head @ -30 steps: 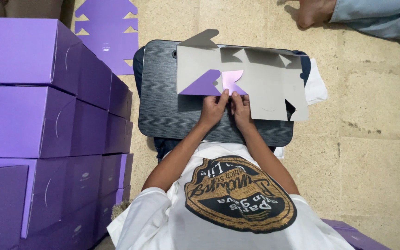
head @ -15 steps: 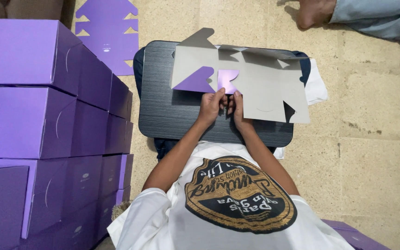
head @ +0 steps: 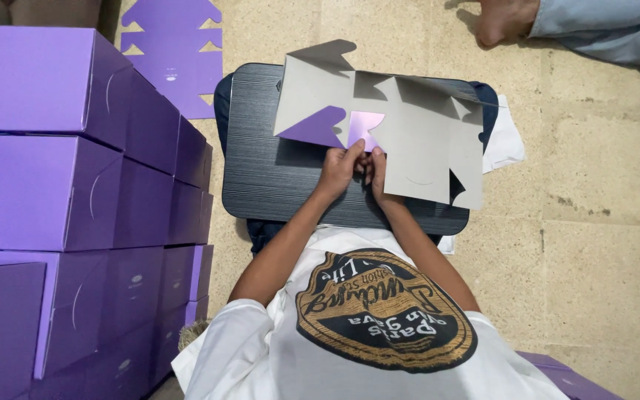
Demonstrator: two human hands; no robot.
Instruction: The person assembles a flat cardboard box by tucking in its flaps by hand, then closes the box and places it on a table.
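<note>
Beige floor, black counter (head: 275, 178); both hands (head: 355, 172) pinch purple flap (head: 364, 127) of grey box blank (head: 424, 148); crease firmly, evenly.

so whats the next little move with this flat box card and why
Probably press the purple flap down flat along its crease: both the left hand and right hand pinch the grey card near that fold, and the flap looks only partly turned over.

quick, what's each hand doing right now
Left hand: closed, pinching the near edge of the flat grey cardboard box blank on the black lap tray.
Right hand: closed, gripping the same edge right beside it.
</note>
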